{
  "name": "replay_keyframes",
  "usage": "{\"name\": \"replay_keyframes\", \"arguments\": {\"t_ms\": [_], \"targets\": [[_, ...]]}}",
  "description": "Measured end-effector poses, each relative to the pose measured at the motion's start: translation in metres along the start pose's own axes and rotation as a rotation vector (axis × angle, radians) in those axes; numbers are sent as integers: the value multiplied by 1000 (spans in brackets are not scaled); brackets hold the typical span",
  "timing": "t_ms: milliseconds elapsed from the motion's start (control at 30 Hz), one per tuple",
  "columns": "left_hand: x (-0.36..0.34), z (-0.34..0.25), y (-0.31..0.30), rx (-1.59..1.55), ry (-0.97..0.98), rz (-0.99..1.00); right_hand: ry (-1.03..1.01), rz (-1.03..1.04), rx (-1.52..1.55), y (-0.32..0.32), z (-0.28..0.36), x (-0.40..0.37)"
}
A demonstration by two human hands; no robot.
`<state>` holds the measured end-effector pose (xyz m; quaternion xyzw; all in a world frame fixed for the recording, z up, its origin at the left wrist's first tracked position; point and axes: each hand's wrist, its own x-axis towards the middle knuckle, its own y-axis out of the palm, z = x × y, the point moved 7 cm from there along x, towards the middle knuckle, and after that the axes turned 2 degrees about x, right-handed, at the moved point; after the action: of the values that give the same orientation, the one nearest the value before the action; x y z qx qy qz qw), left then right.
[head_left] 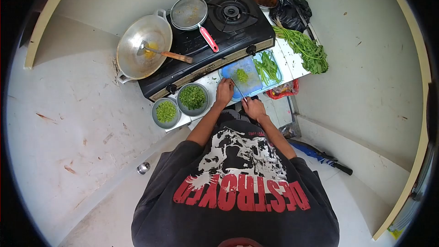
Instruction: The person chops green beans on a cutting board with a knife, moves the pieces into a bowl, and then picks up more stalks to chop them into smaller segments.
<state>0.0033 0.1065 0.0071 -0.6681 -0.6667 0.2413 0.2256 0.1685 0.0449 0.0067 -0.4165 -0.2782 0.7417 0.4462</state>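
Observation:
My right hand [254,109] is closed around the handle of a knife [239,92], whose blade slants up and left over a blue cutting board [252,76]. At the blade's far end is my left hand [224,92], its fingers drawn together at the board's left edge; whether they pinch the blade or something else is hidden. Finely chopped green stalks [242,75] lie in a small heap on the board, just beyond the blade. Cut leafy greens [267,67] rest in a light-blue tray [278,77] on the right.
Two grey bowls of chopped greens, one pale [166,111] and one dark [192,97], stand left. Behind is a black gas stove [196,55] bearing a wok [125,50] with a wooden-handled spatula [176,56], and a red-handled strainer [209,40]. Leafy bunches [308,52] lie right.

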Motion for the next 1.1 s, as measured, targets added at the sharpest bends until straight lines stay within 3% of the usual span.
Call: {"name": "replay_keyframes", "arguments": {"t_ms": [500, 600, 800, 1100], "targets": [[-2, 1, 2, 30, 59, -47, -4, 4, -25, 5, 12, 23], [-1, 13, 7, 0, -50, -36, 2, -11, -32, 4, 12, 20], [-2, 2, 0, -1, -31, -6, 12, 2, -62, 2, 3, -3], [-6, -15, -11, 153, 109, -30, 37, -20, -18, 3, 10, 15]]}}
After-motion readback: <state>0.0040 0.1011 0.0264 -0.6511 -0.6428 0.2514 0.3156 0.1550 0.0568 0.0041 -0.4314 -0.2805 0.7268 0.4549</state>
